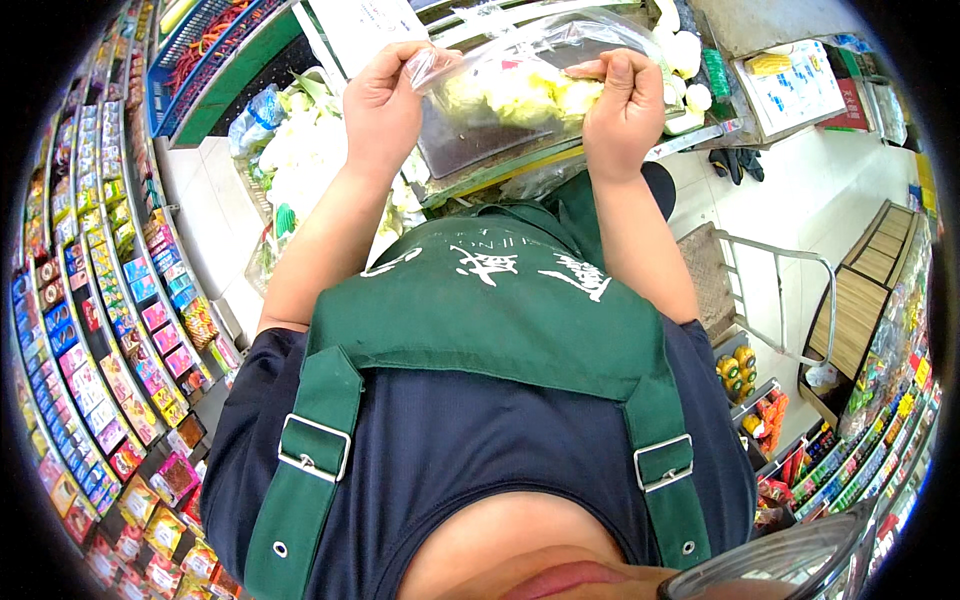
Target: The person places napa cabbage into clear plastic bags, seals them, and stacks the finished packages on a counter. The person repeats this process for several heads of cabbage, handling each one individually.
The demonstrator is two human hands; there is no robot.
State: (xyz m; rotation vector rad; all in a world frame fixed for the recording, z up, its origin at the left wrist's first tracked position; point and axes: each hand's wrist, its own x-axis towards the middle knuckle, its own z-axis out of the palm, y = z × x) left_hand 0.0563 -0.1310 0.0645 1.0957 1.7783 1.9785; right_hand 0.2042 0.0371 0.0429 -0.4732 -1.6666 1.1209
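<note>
Both hands are raised over the work table, a clear plastic bag [540,40] stretched between them. My left hand [382,105] is closed, with the bag's gathered edge pinched between thumb and fingers. On the other side my right hand [624,112] pinches the bag's film, fingers curled. Pale yellow-green leafy vegetables [520,95] show through the film; they look like cabbage hearts. Below them lies a dark flat board [455,145] on the green-edged table [500,175]. Folds and glare hide part of the bag's contents.
A crate of white-green vegetables [300,150] stands at left, near a blue basket of red chillies [205,50]. White vegetables [685,60] lie right of the bag. A metal-railed cart [780,250] stands at right, and packed shelves [110,300] line the left.
</note>
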